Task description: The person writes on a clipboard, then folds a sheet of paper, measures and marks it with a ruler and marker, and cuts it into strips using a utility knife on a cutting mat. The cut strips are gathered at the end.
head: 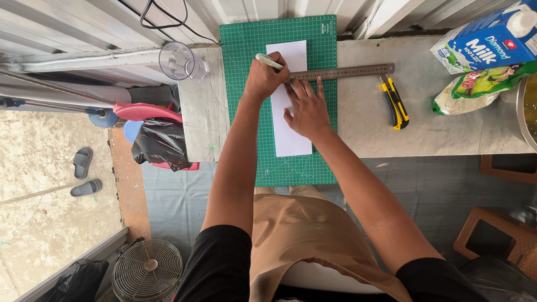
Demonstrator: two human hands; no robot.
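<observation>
Paper strip (291,126), thin, limp and apt to slide, lying lengthwise on the green cutting mat (321,39) at the worktop's front edge: my right hand (305,109) presses it flat, fingers spread, beneath the steel ruler (349,71), my left hand (263,78) clenched around a pale pen (268,61).

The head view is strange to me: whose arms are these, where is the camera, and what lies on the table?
The camera sits on a person's head and looks down, so both arms are that person's own. The left hand holds a pale pen against a metal ruler. The right hand presses flat on a white paper strip, its fingertips at the ruler. The paper lies on a green cutting mat on a grey table. To the right lie a yellow-black utility knife, a milk carton and a green snack bag. A clear plastic jug stands to the left.
</observation>
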